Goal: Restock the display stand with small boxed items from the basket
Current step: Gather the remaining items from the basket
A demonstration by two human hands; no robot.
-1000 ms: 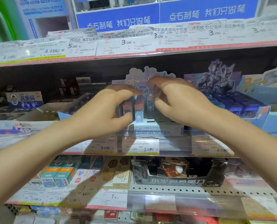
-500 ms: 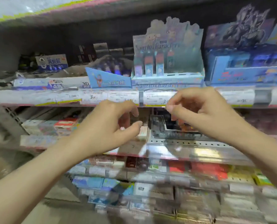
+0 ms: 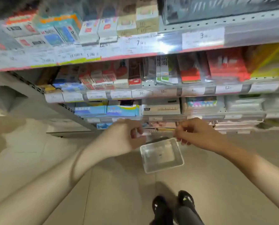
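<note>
Two hands over one basket, view pitched down at the floor.

I count one clear basket (image 3: pixel 161 155) on the tiled floor (image 3: pixel 38 159), dead centre, looks empty apart from a small speck; boxed items not visible in it. Left hand (image 3: pixel 124 138) at 10 o'clock of the basket, fingers curled, maybe pinching something small and pale, too blurred, can't tell. Right hand (image 3: pixel 195 132) at 1 o'clock, fingers loosely curled above the rim, nothing seen held. Two black shoes (image 3: pixel 172 207) at 6 o'clock. Four shelves (image 3: pixel 135 52) of stock at 12 o'clock, motion-blurred. Display stand out of view.
</note>
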